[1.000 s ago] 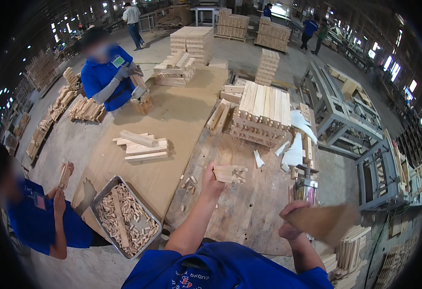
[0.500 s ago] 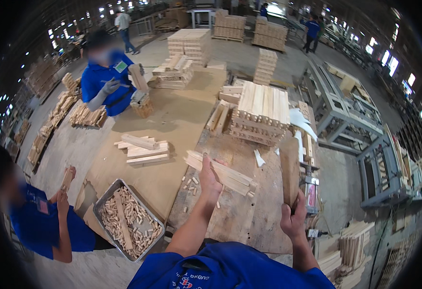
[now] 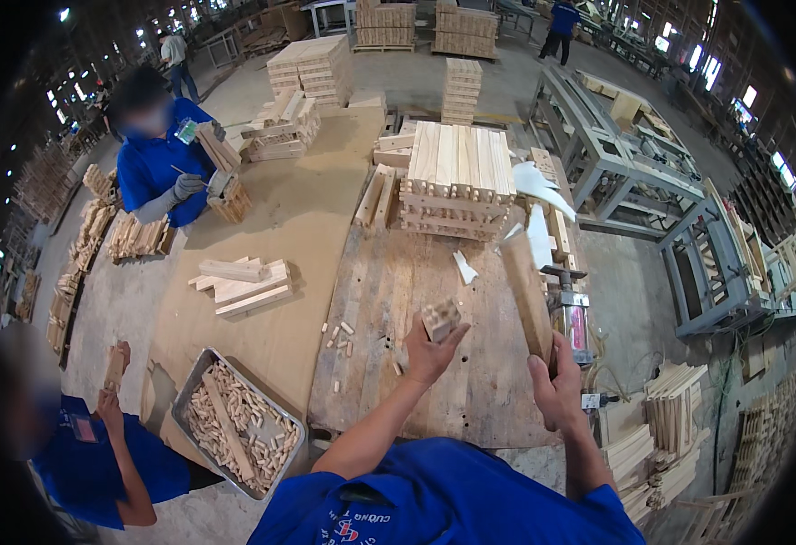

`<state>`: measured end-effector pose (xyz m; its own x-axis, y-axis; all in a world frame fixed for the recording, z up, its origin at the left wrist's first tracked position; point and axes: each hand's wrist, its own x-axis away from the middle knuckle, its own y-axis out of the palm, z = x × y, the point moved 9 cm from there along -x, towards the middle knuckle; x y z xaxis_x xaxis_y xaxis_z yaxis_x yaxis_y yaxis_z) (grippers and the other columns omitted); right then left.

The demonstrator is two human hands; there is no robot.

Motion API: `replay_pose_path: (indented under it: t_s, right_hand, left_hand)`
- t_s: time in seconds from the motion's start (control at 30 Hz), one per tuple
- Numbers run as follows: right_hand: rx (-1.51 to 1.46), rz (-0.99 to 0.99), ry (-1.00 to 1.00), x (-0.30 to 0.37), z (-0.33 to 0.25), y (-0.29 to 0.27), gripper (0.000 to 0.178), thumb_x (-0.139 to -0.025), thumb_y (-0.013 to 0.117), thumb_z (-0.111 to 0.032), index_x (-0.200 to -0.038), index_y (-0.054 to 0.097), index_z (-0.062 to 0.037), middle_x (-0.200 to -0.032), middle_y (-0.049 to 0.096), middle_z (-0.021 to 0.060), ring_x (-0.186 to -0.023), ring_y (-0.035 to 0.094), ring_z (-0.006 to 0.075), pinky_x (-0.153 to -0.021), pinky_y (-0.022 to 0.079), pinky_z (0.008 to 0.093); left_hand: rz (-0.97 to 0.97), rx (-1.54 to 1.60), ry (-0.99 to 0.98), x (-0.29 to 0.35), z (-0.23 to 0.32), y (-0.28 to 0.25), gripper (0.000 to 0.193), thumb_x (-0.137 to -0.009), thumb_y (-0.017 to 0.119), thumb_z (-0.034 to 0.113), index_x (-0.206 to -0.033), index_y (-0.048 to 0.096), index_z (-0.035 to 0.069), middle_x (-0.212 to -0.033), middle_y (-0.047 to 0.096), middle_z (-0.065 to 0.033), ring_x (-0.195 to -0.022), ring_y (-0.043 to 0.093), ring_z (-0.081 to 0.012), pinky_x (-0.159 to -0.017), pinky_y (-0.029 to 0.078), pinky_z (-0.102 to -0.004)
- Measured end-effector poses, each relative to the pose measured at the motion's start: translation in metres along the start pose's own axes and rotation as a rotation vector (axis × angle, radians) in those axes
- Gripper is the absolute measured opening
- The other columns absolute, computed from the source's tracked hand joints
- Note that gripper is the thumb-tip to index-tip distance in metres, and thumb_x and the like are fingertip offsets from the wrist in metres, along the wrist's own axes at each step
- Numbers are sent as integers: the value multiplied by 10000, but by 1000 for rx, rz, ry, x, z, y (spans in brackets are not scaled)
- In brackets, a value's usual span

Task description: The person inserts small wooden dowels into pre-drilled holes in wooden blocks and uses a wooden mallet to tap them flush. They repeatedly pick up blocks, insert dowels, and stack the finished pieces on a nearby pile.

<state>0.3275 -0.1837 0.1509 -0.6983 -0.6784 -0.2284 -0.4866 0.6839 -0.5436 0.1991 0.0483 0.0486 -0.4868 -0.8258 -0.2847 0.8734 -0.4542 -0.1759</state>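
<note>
My left hand (image 3: 428,356) grips a small bundle of wooden slats (image 3: 442,320) upright over the workbench (image 3: 380,300), their end faces toward me. In my right hand (image 3: 557,386) is a long, flat wooden board (image 3: 527,295), held by its lower end and tilted up; its top is a little blurred. Loose dowels (image 3: 339,343) lie on the bench left of my left hand. Beyond both hands stands a neat stack of slats (image 3: 462,173) with dowel ends sticking out of its sides.
A metal tray (image 3: 300,434) full of dowels stands at the left. Several slats (image 3: 242,283) lie on the brown tabletop (image 3: 316,195). Two co-workers in blue (image 3: 166,163) handle wood at the left. A clamp-like tool (image 3: 571,318) sits at the bench's right edge.
The bundle in my left hand has turned from lying lengthwise to standing end-up. The board in my right hand now leans further left at its top. The whole view has shifted somewhat.
</note>
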Motion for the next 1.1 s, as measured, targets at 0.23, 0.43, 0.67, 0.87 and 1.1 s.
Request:
replay_pose_path:
  t_s: [0.23, 0.43, 0.67, 0.87, 1.1]
  right_hand:
    - [142, -197, -264, -30, -116, -37, 579, -974, 673, -170, -1480, 466, 22, -1170, 676, 269, -976, 710, 432, -886, 564, 451]
    - [-180, -177, -395, -18, -102, -35, 606, -972, 656, -207, -1479, 405, 11, -1100, 661, 281, -893, 696, 446, -806, 554, 510]
    - [370, -446, -176, -28, -112, -23, 581, -998, 626, -227, -1484, 402, 0, -942, 685, 230, -794, 696, 464, -779, 562, 524]
    - [0, 81, -667, 1, -106, -51, 531, -981, 563, -173, -1446, 396, 22, -818, 581, 74, -591, 565, 291, -655, 521, 426]
    - [330, -479, -190, -26, -111, -18, 464, -983, 581, -177, -1389, 454, 10, -806, 618, 82, -619, 607, 251, -614, 514, 411]
  left_hand:
    - [-106, 102, 101, 4, 20, -9, 547, -848, 935, 208, -1242, 600, 30, -997, 756, -77, -866, 732, -127, -760, 609, -303]
    - [-126, 34, 19, 3, 21, -16, 448, -851, 925, 203, -1184, 676, 37, -975, 778, -54, -883, 754, -133, -787, 614, -300]
    - [-140, 15, 11, 4, 16, -14, 445, -831, 940, 236, -1147, 699, 38, -1003, 794, -72, -898, 760, -143, -815, 606, -312]
    - [-180, 13, -47, 1, 23, -6, 476, -832, 932, 291, -1167, 707, 40, -1013, 796, -103, -935, 779, -210, -823, 614, -339]
    - [-167, -8, -34, 1, 12, -3, 491, -846, 916, 339, -1190, 698, 64, -1041, 800, -121, -974, 791, -243, -836, 620, -355]
